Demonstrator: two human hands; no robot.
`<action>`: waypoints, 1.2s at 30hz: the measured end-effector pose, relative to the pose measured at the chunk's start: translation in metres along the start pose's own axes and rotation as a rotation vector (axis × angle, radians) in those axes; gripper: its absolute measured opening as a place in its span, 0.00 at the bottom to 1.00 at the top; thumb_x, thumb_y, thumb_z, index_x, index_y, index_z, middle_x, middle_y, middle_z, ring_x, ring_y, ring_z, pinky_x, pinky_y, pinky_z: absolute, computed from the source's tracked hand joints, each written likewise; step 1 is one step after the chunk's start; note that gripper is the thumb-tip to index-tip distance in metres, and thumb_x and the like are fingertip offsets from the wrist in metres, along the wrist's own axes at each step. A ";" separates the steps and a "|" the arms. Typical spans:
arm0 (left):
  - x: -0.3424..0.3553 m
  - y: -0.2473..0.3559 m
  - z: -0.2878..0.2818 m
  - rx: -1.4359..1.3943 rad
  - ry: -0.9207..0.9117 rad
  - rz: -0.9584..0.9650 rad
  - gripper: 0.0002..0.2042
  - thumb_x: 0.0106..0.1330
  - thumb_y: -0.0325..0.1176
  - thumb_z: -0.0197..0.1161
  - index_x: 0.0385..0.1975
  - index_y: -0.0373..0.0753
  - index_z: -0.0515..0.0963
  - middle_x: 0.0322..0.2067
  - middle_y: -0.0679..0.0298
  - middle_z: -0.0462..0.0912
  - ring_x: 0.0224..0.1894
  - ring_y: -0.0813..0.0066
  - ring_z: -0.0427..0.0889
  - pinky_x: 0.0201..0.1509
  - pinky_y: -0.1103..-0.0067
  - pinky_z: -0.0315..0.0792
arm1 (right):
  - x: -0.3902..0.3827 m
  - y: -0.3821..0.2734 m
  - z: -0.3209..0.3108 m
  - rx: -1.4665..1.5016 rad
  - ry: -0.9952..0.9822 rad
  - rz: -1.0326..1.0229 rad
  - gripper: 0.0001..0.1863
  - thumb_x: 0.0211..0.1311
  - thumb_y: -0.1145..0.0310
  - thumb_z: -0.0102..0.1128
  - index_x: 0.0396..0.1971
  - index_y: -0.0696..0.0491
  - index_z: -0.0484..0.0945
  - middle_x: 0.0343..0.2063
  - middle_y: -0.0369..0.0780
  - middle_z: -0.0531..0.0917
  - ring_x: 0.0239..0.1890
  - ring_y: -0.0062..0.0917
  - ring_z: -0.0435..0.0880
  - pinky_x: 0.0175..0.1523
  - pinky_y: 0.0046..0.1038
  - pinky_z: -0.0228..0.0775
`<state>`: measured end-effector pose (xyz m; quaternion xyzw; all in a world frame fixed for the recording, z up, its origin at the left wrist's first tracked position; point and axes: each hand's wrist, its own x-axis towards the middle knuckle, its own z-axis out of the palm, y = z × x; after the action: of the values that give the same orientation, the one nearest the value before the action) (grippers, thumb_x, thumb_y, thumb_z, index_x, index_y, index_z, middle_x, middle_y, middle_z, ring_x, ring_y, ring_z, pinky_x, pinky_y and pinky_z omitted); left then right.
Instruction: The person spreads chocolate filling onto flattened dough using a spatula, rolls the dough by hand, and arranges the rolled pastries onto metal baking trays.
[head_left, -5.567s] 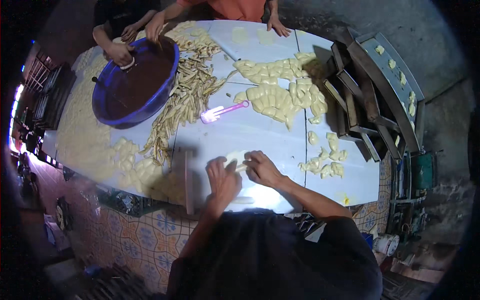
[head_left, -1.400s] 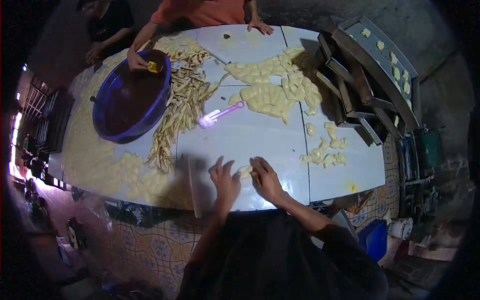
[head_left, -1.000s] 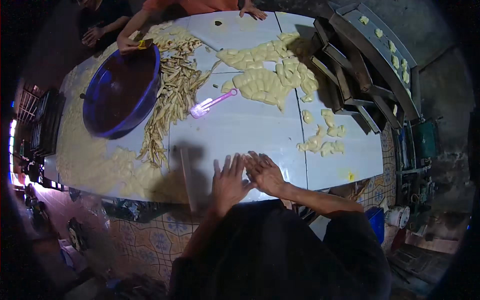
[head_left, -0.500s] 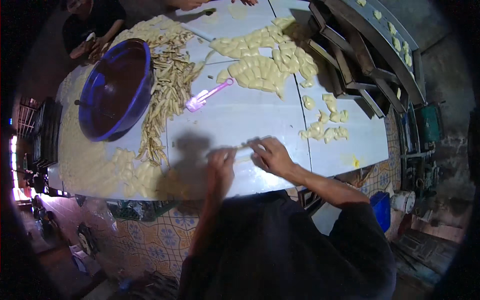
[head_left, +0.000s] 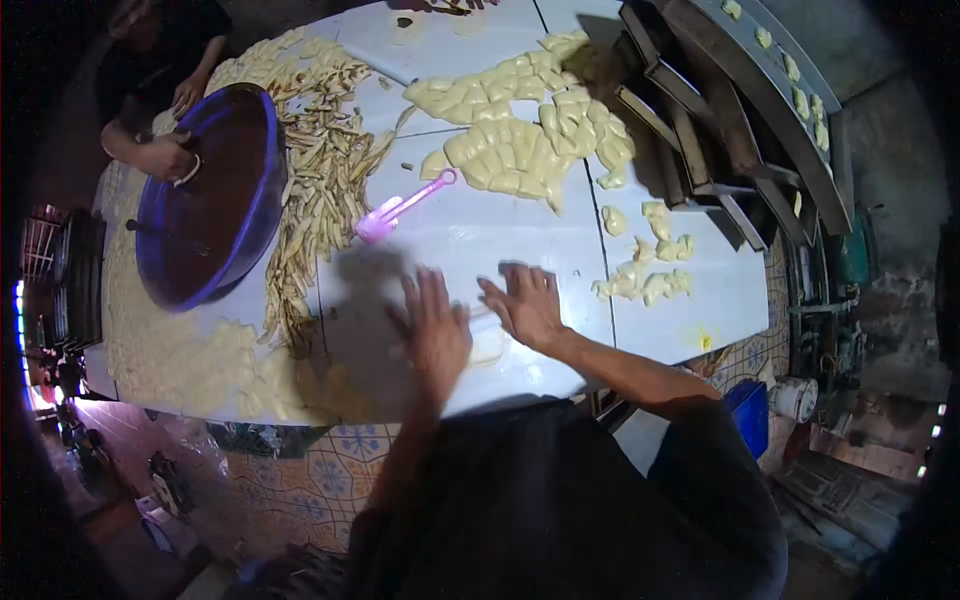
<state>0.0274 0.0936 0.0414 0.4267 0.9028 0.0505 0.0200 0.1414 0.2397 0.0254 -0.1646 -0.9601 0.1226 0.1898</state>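
Left hand (head_left: 437, 335), centre of frame: spreading its fingers apart, back of the hand facing up, fingers pointing toward the top of the frame. Right hand (head_left: 528, 308), just right of it: also spreading, thumb angling out toward the left hand. The two hands are standing apart, neither one clamping. A thin, pale dough piece (head_left: 487, 345) is lying on the white table (head_left: 560, 370) between them, its outline blurring into the glare; whether either hand is touching it, cannot tell.

Above the left hand, a pink spatula (head_left: 405, 208) is lying aslant. Right of the hands, a few small dough lumps (head_left: 662, 282) are sitting loosely together; at upper centre a larger dough patch (head_left: 510, 155) is spreading over the tabletop. Left of centre, brownish strips (head_left: 325, 190) are lying in a long heap against a blue basin (head_left: 268, 210), which is holding something dark brown. At its far side, upper left, a co-worker's hand (head_left: 165, 157) is gripping a pale, rounded piece (head_left: 188, 170).

Lower left, more pale dough (head_left: 230, 370) is covering the table. Upper right, dark metal trays (head_left: 720, 130) are leaning in a stack. Lower right, beyond the table edge, a blue container (head_left: 748, 415) is standing.
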 end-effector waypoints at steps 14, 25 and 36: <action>0.041 -0.014 -0.010 -0.121 0.075 0.400 0.33 0.63 0.26 0.60 0.71 0.37 0.63 0.52 0.54 0.78 0.49 0.57 0.76 0.56 0.66 0.69 | 0.211 0.031 0.031 0.266 -0.010 -0.403 0.22 0.53 0.68 0.65 0.51 0.53 0.83 0.41 0.44 0.85 0.44 0.43 0.80 0.52 0.42 0.74; -0.071 -0.073 0.032 -0.292 0.242 -0.138 0.29 0.61 0.29 0.63 0.66 0.46 0.72 0.44 0.48 0.76 0.45 0.48 0.78 0.46 0.62 0.79 | 0.307 -0.096 -0.011 0.635 -0.598 -0.513 0.17 0.58 0.75 0.62 0.49 0.57 0.81 0.45 0.50 0.83 0.51 0.48 0.82 0.52 0.46 0.76; -0.071 -0.072 0.014 -0.673 0.241 -0.289 0.40 0.58 0.29 0.63 0.74 0.56 0.62 0.47 0.47 0.72 0.48 0.45 0.75 0.47 0.54 0.77 | 0.457 -0.274 0.124 -0.111 -1.001 -0.919 0.08 0.55 0.71 0.63 0.32 0.56 0.87 0.29 0.50 0.87 0.32 0.45 0.87 0.37 0.43 0.79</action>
<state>0.0182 -0.0052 0.0195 0.2556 0.8824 0.3904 0.0596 -0.3817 0.1329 0.1437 0.3271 -0.9095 0.0417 -0.2531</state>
